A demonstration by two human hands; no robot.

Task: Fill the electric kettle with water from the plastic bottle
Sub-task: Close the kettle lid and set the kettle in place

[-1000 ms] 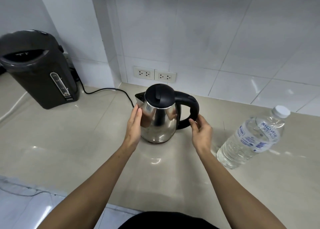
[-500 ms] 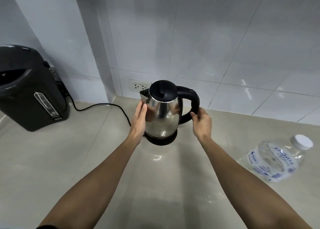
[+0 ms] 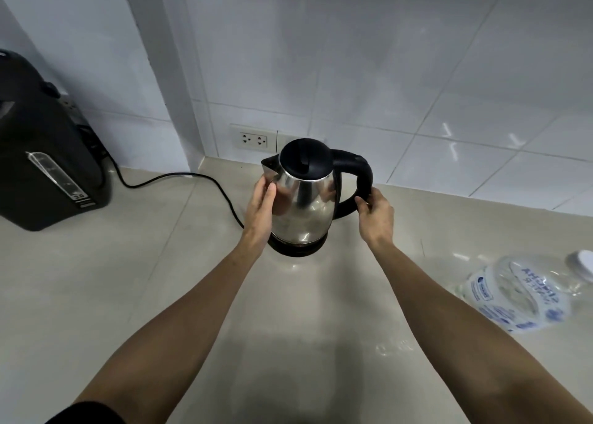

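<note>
The steel electric kettle [image 3: 305,205] has a black lid, shut, and a black handle. It stands upright on a black round base [image 3: 296,247] at the back of the counter. My left hand [image 3: 261,208] lies flat against its left side, under the spout. My right hand [image 3: 375,215] has its fingers curled on the lower part of the handle. The clear plastic water bottle [image 3: 519,292] stands capped at the right edge, apart from both hands, with a white cap and a blue printed label.
A black thermo pot [image 3: 41,154] stands at the far left. A black cord [image 3: 179,176] runs across the beige counter [image 3: 160,279] towards the kettle's base. A double wall socket [image 3: 253,140] sits in the white tiled wall behind the kettle.
Both hands stay on the kettle. A black base now shows under it, which was not seen a second ago. The view has shifted, so the bottle sits lower and further right.
</note>
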